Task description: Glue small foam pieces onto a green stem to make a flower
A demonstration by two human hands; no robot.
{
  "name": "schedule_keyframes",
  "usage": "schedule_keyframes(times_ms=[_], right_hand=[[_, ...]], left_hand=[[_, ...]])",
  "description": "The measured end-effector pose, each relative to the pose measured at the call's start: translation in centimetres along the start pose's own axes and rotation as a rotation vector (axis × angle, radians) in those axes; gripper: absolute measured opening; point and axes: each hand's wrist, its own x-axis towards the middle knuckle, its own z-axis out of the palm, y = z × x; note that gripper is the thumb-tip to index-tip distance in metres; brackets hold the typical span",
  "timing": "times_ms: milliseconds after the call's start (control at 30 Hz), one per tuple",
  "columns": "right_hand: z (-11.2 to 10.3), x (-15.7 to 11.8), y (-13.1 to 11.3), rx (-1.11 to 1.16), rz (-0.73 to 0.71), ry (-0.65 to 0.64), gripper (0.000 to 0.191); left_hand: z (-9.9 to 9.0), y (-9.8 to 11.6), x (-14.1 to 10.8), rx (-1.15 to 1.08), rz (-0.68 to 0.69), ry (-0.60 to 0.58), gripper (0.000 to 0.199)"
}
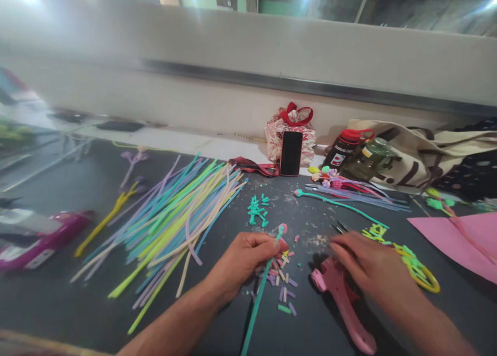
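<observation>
My left hand [256, 250] is closed in a pinch around a green pipe cleaner [257, 304]. Its upper end carries a small pink and green knot [282, 229], and its long tail runs down toward me. Short cut pieces [285, 278] in pink, cream, purple and green lie just beside that hand. My right hand [361, 262] is blurred, hovering palm down over the right side. The thin dark tips of a tool [340, 227], perhaps tweezers, show by its fingers; whether it is held I cannot tell. Below it lies a pink glue gun [341, 304].
Many coloured pipe cleaners [171, 226] are spread at left, near a purple tool [46, 242]. Small green pieces [257, 210] lie mid-table. A propped phone [291, 154], black bottle [339, 148] and canvas bag [411, 154] line the back. Pink paper [462, 242] is at right.
</observation>
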Motion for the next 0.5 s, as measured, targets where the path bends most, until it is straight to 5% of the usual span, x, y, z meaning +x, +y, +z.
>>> schedule_keyframes(times_ms=[167,300,400,500], right_hand=[[2.6,-6.9,0.0,-0.203,0.093,0.150,0.040],[4.5,-7.5,-0.5,-0.243,0.117,0.133,0.036],[4.4,-6.8,-0.4,-0.036,0.162,0.085,0.023],[3.4,-6.4,-0.7,0.503,0.290,0.090,0.022]], left_hand=[[0.4,-0.7,0.1,-0.074,-0.106,-0.075,0.029],[0.9,-1.5,0.3,-0.054,-0.101,-0.077,0.032],[0.9,-1.7,0.4,-0.049,-0.092,-0.073,0.032],[0.7,-1.8,0.5,-0.052,-0.097,-0.062,0.032]])
